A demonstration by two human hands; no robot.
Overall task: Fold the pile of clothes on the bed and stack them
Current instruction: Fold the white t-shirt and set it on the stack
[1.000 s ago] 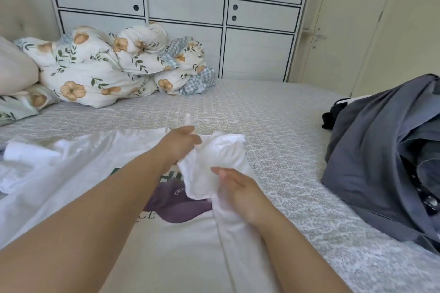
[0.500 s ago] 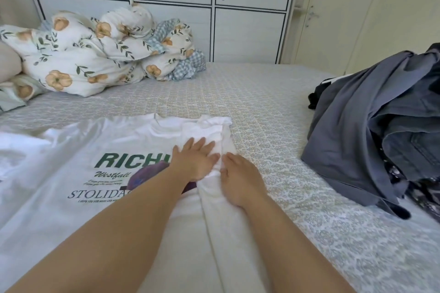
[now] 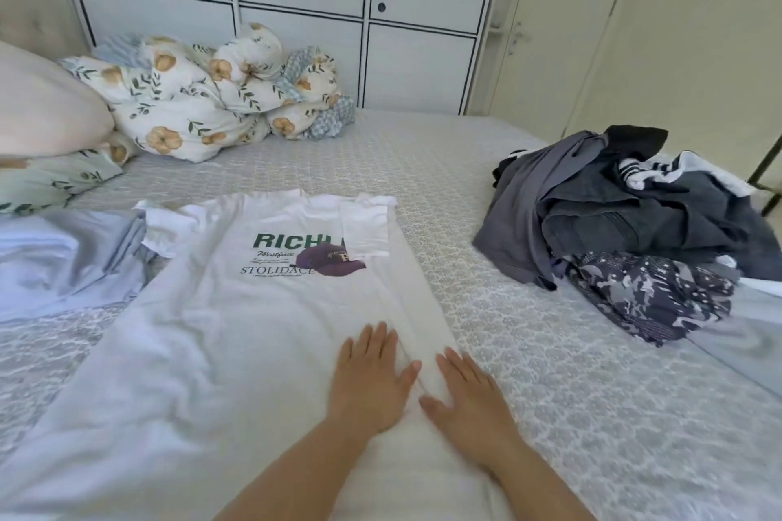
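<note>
Both hands, left (image 3: 367, 379) and right (image 3: 467, 396), flat-fingered, gripping nothing, on the shirt (image 3: 237, 334): press that fold evenly toward the hem.

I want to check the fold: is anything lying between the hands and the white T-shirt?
Nothing visible. The left hand and right hand both lie flat, directly on the T-shirt, on either side of its folded right edge.
</note>
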